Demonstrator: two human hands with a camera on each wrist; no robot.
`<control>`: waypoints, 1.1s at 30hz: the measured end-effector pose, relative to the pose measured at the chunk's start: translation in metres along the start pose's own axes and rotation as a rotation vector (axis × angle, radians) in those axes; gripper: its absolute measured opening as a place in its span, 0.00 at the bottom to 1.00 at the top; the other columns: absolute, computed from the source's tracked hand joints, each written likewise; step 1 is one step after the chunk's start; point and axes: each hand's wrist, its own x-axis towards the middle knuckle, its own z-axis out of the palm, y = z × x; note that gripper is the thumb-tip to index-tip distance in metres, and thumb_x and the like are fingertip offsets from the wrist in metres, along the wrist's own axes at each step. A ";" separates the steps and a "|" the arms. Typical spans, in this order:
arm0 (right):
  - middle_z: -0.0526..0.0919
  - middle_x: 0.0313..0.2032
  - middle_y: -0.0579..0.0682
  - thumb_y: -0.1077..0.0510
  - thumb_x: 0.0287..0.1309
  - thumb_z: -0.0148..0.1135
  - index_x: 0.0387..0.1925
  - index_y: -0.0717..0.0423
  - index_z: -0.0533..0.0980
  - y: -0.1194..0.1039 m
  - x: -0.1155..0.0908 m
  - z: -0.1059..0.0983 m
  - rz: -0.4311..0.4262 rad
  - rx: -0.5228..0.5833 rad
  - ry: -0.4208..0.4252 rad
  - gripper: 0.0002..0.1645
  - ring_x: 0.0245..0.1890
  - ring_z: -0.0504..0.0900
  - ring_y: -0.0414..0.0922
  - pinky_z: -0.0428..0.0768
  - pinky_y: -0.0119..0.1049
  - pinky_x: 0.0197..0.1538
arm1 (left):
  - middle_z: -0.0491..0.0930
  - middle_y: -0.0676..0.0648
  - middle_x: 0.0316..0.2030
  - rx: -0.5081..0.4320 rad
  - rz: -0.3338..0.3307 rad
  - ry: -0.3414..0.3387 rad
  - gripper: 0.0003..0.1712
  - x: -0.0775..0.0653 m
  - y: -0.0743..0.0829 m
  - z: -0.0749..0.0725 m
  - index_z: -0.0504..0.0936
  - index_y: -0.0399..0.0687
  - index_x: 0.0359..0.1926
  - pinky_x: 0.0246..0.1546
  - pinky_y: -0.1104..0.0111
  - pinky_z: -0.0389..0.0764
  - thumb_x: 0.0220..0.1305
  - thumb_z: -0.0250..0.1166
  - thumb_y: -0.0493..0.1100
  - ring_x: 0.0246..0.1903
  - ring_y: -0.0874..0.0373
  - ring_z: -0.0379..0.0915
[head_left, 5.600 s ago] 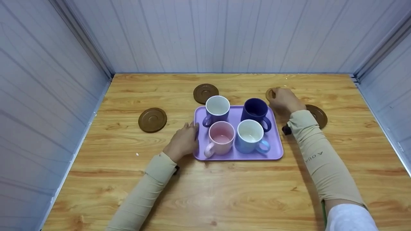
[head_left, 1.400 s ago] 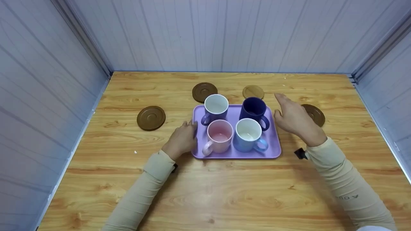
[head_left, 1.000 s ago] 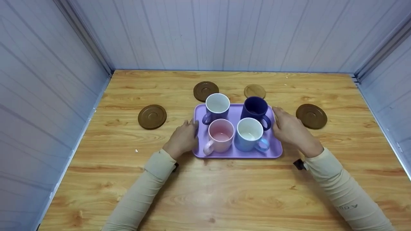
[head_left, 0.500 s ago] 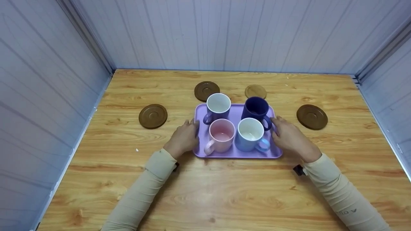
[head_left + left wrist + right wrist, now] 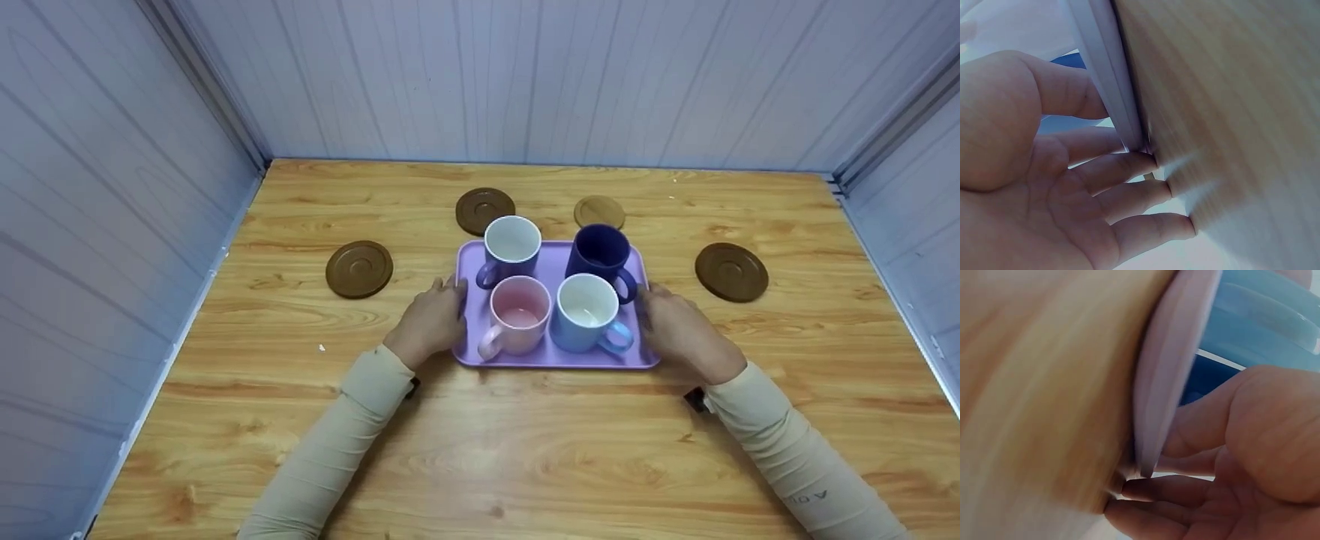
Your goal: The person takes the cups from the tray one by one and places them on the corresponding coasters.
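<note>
A light purple tray (image 5: 551, 361) lies on the wooden table, carrying several mugs. At its back stand a mug with a white inside and dark blue outside (image 5: 512, 244) and a navy mug (image 5: 600, 249). In front are a pink mug (image 5: 519, 313) and a light blue mug (image 5: 586, 311) with a white inside. My left hand (image 5: 429, 321) grips the tray's left edge, thumb over the rim (image 5: 1107, 73) and fingertips low against its outer side. On the opposite edge my right hand (image 5: 686, 331) holds the rim (image 5: 1168, 371) likewise, thumb inside.
Dark brown round coasters lie at the left (image 5: 359, 268), behind the tray (image 5: 482, 208) and at the right (image 5: 731, 271). A lighter wooden coaster (image 5: 599, 211) sits just behind the navy mug. Pale panels (image 5: 495, 82) wall the table at the back and sides.
The light coaster, earlier under my right hand, now lies farther left, behind the navy mug. My right hand has left it and come to the tray's right edge. My left hand has stayed put.
</note>
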 end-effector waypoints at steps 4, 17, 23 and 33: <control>0.79 0.39 0.64 0.68 0.61 0.55 0.48 0.68 0.75 0.001 -0.001 0.001 -0.004 -0.014 0.005 0.14 0.34 0.81 0.60 0.81 0.61 0.37 | 0.63 0.33 0.75 -0.011 -0.002 -0.010 0.35 0.001 0.000 0.000 0.66 0.33 0.75 0.69 0.40 0.67 0.68 0.55 0.37 0.73 0.29 0.58; 0.79 0.41 0.64 0.70 0.51 0.60 0.46 0.66 0.76 0.003 -0.001 0.001 -0.002 -0.008 0.005 0.17 0.34 0.81 0.61 0.82 0.61 0.37 | 0.62 0.34 0.76 -0.023 0.000 -0.002 0.35 0.000 0.001 0.000 0.66 0.33 0.75 0.68 0.40 0.68 0.67 0.56 0.36 0.74 0.30 0.57; 0.79 0.41 0.64 0.70 0.50 0.59 0.45 0.67 0.76 0.003 -0.001 0.002 -0.018 -0.011 0.017 0.17 0.34 0.81 0.60 0.82 0.61 0.36 | 0.63 0.31 0.74 -0.053 0.016 -0.007 0.33 -0.001 0.000 -0.004 0.67 0.31 0.73 0.72 0.43 0.64 0.69 0.56 0.36 0.72 0.28 0.58; 0.80 0.43 0.67 0.70 0.50 0.60 0.49 0.69 0.76 0.002 -0.001 0.000 -0.023 -0.018 0.010 0.21 0.36 0.81 0.61 0.83 0.61 0.38 | 0.71 0.27 0.68 -0.157 -0.041 0.100 0.29 -0.004 0.004 -0.022 0.72 0.34 0.71 0.73 0.47 0.65 0.72 0.57 0.40 0.70 0.33 0.66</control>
